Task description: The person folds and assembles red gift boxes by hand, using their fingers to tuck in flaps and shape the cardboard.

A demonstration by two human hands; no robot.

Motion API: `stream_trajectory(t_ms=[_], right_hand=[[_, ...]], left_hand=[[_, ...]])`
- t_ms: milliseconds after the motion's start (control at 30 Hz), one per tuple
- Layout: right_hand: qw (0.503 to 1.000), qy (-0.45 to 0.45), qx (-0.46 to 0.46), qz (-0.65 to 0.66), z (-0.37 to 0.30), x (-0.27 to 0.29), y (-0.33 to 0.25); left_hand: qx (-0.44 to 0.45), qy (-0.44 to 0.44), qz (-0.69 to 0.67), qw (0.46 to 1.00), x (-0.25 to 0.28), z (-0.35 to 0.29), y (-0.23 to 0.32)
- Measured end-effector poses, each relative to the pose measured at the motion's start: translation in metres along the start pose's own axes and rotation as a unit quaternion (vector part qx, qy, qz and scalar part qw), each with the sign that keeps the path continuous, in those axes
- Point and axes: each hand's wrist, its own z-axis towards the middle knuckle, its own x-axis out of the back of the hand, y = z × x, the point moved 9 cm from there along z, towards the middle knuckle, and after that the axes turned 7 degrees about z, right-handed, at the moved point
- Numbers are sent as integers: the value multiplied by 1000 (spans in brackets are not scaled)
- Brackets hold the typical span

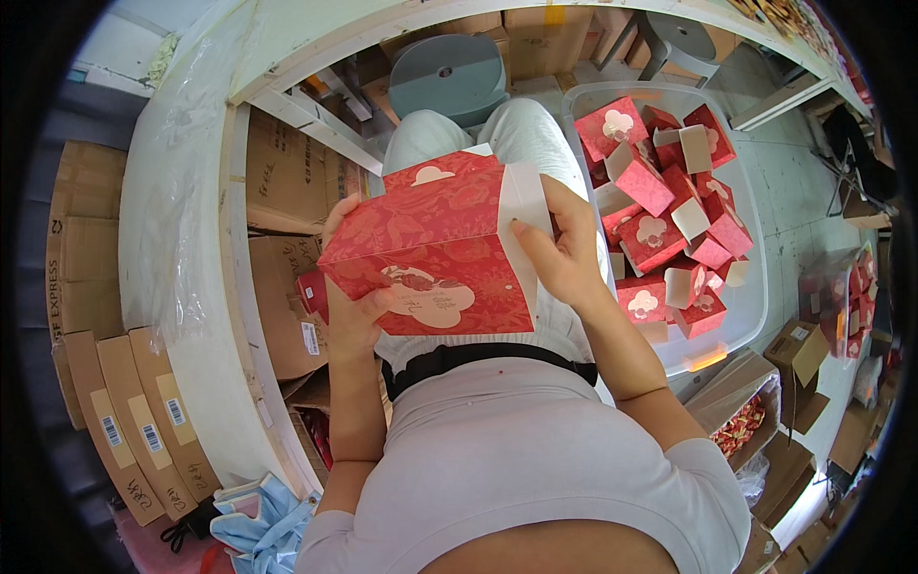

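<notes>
Over my lap I hold a red patterned gift box with a pale cloud-shaped panel on its side. My left hand grips its left end, the thumb across the lower face and the fingers round the far edge. At the right end, a whitish flap stands out from the box. My right hand is closed on that flap, thumb on the near side. The box hides some of the left fingers. To the right of my legs, a clear plastic tub holds several smaller red boxes, many with lids open.
A grey stool stands in front of my knees, under a white table frame. Brown cartons are stacked at my left. An open carton with red wrapped pieces sits behind the tub on my right.
</notes>
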Motion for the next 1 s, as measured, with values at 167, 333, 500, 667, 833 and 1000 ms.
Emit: stream_trajectory(t_ms=[167,333,500,667,833,1000], right_hand=[[999,-14,-14,-34,1,-2,-10],[1000,-13,-7,-10,1,-3,-12],[997,-57,0,-43,1,-5,-10],[998,-39,6,39,4,6,-9],[997,-7,-17,74,7,6,-18],[998,2,-19,52,5,8,-17]], left_hand=[[9,4,-4,1000,1,0,-2],[15,21,-18,1000,0,0,-2],[13,19,-31,999,1,0,-3],[6,21,-42,999,2,1,-1],[0,14,-26,1000,9,1,-1],[3,17,-30,999,10,0,-4]])
